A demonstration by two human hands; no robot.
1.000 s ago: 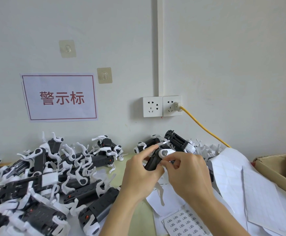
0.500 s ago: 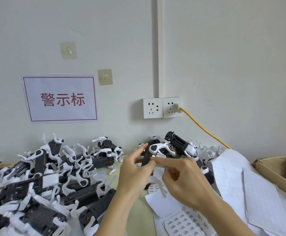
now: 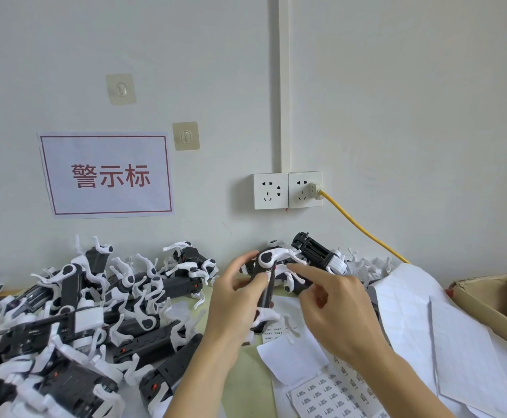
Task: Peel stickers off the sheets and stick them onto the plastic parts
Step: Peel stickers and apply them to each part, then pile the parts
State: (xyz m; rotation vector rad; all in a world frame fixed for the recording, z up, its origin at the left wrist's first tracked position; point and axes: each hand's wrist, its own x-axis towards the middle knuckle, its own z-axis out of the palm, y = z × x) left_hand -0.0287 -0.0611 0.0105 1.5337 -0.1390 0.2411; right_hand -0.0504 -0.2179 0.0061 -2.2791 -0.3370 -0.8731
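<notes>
While the left hand (image 3: 234,300) grips one black and white plastic part (image 3: 266,285) with its fingers curled round the dark body, the right hand (image 3: 333,300) is just right of that part, with its first finger stretched out straight toward the white curved arm on top. The other right fingers are bent in, and they seem to hold nothing, though it is hard to be sure.

The held part is up off the table (image 3: 246,372), in front of the wall sockets (image 3: 287,190). Left of the held part is a big heap of more parts (image 3: 89,312), crowding that side right to the picture's edge. Right of it lie white sheets (image 3: 421,321), spread flat and overlapping, with a sticker sheet (image 3: 330,393) of small printed labels near the bottom edge. A strip of bare green table shows under the held part, between the heap and the sheets.

The parts look hard and shiny, with thin bent white legs. A cardboard box (image 3: 487,309) sits at the far right. A yellow cable (image 3: 364,229) runs down from the sockets.
</notes>
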